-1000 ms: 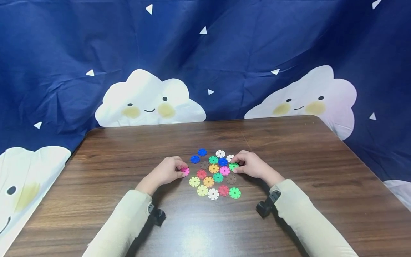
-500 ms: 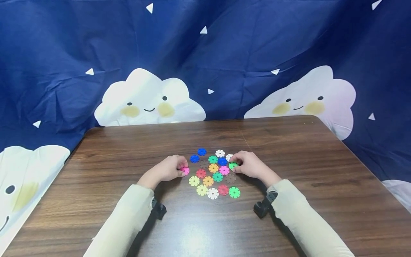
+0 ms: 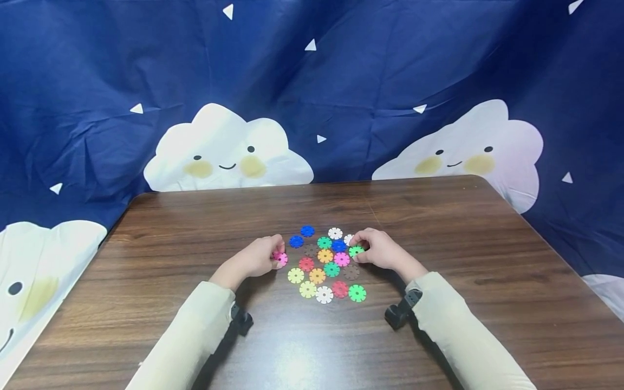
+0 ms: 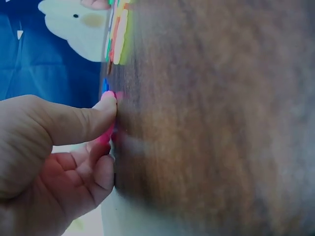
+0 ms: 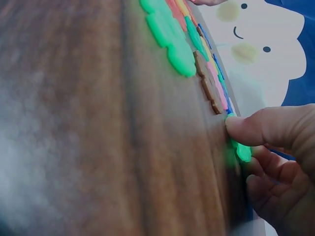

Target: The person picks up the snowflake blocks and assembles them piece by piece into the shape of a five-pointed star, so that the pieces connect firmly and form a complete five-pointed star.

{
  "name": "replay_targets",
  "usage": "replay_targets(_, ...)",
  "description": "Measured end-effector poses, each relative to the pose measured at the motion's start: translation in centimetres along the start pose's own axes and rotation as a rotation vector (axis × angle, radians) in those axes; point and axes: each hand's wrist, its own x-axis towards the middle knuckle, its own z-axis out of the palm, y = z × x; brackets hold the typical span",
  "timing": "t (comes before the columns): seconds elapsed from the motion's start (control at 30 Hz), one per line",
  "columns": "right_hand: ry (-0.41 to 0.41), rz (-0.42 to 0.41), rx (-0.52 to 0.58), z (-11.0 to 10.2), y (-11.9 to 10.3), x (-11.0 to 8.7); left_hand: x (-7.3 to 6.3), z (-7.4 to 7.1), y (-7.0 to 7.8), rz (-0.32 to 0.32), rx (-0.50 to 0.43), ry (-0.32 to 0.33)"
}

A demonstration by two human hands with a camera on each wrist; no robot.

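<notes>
My left hand (image 3: 254, 257) pinches a pink notched plastic disc (image 3: 280, 260) at the left side of a cluster of similar discs. In the left wrist view the thumb lies against this pink disc (image 4: 107, 133), with the other fingers curled behind it, low by the tabletop. At the cluster's right side, my right hand (image 3: 383, 251) has thumb and fingers on the edges of a bright green notched disc (image 3: 356, 251). The right wrist view shows that green disc (image 5: 242, 152) between thumb and fingertips, close to the table surface. A white disc (image 3: 348, 239) is partly hidden behind the right fingers.
Between the hands several flat discs lie loosely grouped, among them a blue disc (image 3: 307, 231), an orange disc (image 3: 317, 276), a red disc (image 3: 339, 289) and a brown disc (image 3: 351, 272). They rest on a brown wooden table (image 3: 185, 227). A blue cloud-print cloth (image 3: 341, 70) hangs behind it.
Both hands stay at their discs. The wrists have shifted very slightly inward since the first frame; the other discs lie as before.
</notes>
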Motion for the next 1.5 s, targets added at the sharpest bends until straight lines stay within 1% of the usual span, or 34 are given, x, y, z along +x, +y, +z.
replay_targets(0.13, 0.024, -0.019, 0.028, 0.1, 0.2, -0.1, -0.2, 0.1, -0.1, -0.012, -0.053, 0.009)
replay_targets(0.3, 0.044, -0.008, 0.035, 0.3, 0.3, -0.2, -0.3, 0.1, -0.4, 0.007, -0.123, 0.013)
replay_targets(0.4, 0.070, -0.007, 0.026, 0.3, 0.3, -0.3, -0.3, 0.2, -0.6, 0.017, -0.148, 0.032)
replay_targets(0.47, 0.095, -0.005, 0.024, 0.4, 0.4, -0.4, -0.3, 0.3, -1.0, 0.016, -0.181, 0.046)
replay_targets(0.5, 0.103, -0.005, 0.032, 0.5, 0.4, -0.5, -0.3, 0.3, -1.1, 0.011, -0.214, 0.054)
replay_targets(0.57, 0.112, -0.007, 0.059, 0.5, 0.5, -0.6, -0.4, 0.4, -1.3, -0.001, -0.320, 0.063)
replay_targets(0.7, 0.106, -0.011, 0.123, 0.6, 0.5, -0.8, -0.7, 0.5, -1.0, -0.039, -0.593, 0.096)
replay_targets(0.77, 0.111, -0.010, 0.132, 0.7, 0.4, -0.9, -0.8, 0.5, -0.6, -0.058, -0.704, 0.122)
replay_targets(0.83, 0.125, -0.011, 0.132, 0.7, 0.3, -1.1, -0.8, 0.5, -0.1, -0.069, -0.782, 0.155)
replay_targets(0.9, 0.145, -0.012, 0.138, 0.8, 0.0, -1.3, -0.7, 0.5, 0.4, -0.070, -0.834, 0.184)
replay_targets(1.0, 0.182, -0.033, 0.157, 0.9, -0.7, -1.5, -0.7, 0.5, 1.3, -0.073, -0.919, 0.235)
replay_targets(1.13, 0.248, -0.068, 0.192, 1.2, -1.9, -1.9, -0.9, 0.4, 2.6, -0.087, -1.029, 0.279)
replay_targets(1.2, 0.286, -0.101, 0.209, 1.4, -2.6, -2.1, -1.0, 0.4, 3.3, -0.092, -1.053, 0.297)
replay_targets(1.33, 0.354, -0.177, 0.220, 1.9, -3.9, -2.5, -1.1, 0.6, 4.7, -0.081, -1.011, 0.331)
replay_targets(1.4, 0.385, -0.201, 0.225, 2.2, -4.5, -2.7, -1.2, 0.8, 5.4, -0.065, -0.975, 0.342)
replay_targets(1.5, 0.413, -0.216, 0.244, 2.5, -5.1, -2.9, -1.3, 1.0, 6.1, -0.048, -0.949, 0.351)
